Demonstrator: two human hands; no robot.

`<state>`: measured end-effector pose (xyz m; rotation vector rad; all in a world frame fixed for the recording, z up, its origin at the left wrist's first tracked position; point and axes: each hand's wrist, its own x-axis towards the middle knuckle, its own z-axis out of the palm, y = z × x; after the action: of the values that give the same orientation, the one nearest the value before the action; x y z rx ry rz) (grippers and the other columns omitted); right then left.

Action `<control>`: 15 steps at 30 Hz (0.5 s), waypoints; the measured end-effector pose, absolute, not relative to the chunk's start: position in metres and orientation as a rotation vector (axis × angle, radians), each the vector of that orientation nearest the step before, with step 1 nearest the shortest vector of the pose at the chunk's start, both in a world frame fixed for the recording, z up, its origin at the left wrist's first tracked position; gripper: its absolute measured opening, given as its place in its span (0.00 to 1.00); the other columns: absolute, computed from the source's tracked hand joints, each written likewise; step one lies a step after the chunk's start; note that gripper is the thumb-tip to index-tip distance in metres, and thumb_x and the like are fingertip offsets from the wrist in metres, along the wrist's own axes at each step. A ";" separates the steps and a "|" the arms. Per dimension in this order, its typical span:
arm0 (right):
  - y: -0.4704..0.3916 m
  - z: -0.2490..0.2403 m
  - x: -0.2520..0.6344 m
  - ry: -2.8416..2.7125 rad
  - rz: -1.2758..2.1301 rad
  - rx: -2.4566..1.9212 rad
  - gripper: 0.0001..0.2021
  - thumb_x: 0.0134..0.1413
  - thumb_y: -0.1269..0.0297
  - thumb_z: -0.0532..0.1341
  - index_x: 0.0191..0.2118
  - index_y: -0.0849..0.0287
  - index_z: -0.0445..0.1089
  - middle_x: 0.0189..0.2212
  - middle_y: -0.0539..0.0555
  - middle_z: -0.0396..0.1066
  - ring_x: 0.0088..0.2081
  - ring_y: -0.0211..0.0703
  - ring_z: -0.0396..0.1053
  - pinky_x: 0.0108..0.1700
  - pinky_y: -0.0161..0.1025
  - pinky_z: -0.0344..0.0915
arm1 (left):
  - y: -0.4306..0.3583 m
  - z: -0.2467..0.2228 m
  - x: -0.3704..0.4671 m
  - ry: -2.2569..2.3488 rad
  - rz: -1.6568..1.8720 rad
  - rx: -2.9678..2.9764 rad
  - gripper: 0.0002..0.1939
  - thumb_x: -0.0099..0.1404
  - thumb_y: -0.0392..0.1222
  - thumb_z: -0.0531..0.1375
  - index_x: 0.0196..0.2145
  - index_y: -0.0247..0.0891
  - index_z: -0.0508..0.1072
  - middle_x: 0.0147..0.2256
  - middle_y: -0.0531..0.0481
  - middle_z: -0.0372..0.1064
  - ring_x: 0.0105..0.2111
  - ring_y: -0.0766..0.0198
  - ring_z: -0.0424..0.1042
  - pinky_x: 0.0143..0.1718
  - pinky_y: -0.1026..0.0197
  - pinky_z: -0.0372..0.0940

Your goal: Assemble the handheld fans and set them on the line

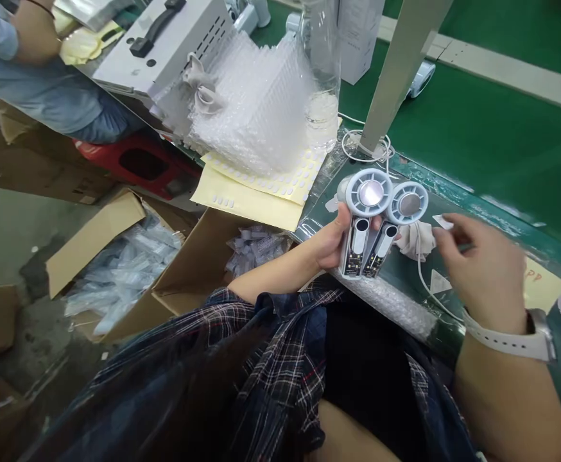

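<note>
Fans [379, 221] — two, gripped in left hand [331, 240]; right hand [483, 269] pinching sticker [443, 222].

You're wearing a dark plaid shirt [261, 359], and there's a white watch [516, 337] strapped round your right wrist.

Bubble wrap [256, 109], open cardboard boxes [131, 269]

Nothing here is legible to me: the red marks on the yellow sheet [540, 282] by my wrist blur out (maybe letters, can't tell).
</note>
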<state>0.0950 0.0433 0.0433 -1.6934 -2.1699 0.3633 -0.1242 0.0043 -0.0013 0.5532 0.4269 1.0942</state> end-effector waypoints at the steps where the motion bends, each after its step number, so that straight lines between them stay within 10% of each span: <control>1: 0.050 0.036 0.097 -2.234 0.289 -1.624 0.18 0.64 0.54 0.58 0.46 0.60 0.80 0.39 0.64 0.77 0.44 0.62 0.74 0.47 0.57 0.69 | 0.005 -0.002 -0.124 0.437 1.087 0.548 0.44 0.43 0.85 0.67 0.33 0.38 0.71 0.40 0.40 0.78 0.54 0.46 0.79 0.46 0.54 0.76; 9: 0.031 0.066 0.106 -1.866 0.207 -1.139 0.02 0.61 0.65 0.68 0.39 0.52 0.80 0.48 0.59 0.78 0.54 0.62 0.75 0.56 0.64 0.71 | 0.005 0.003 -0.110 0.408 1.004 0.603 0.45 0.44 0.88 0.62 0.28 0.37 0.71 0.32 0.44 0.77 0.44 0.50 0.81 0.39 0.55 0.77; 15: 0.018 0.075 0.096 -1.631 1.262 -0.940 0.28 0.59 0.49 0.72 0.64 0.37 0.70 0.61 0.54 0.74 0.55 0.58 0.77 0.45 0.53 0.79 | -0.008 0.007 -0.099 0.464 0.863 0.739 0.46 0.44 0.89 0.61 0.27 0.36 0.73 0.25 0.47 0.71 0.24 0.65 0.71 0.26 0.62 0.70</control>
<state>0.0955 0.0178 0.0749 -0.9399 -1.6310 1.2624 -0.0986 -0.0084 0.0066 0.7388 0.4641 0.8628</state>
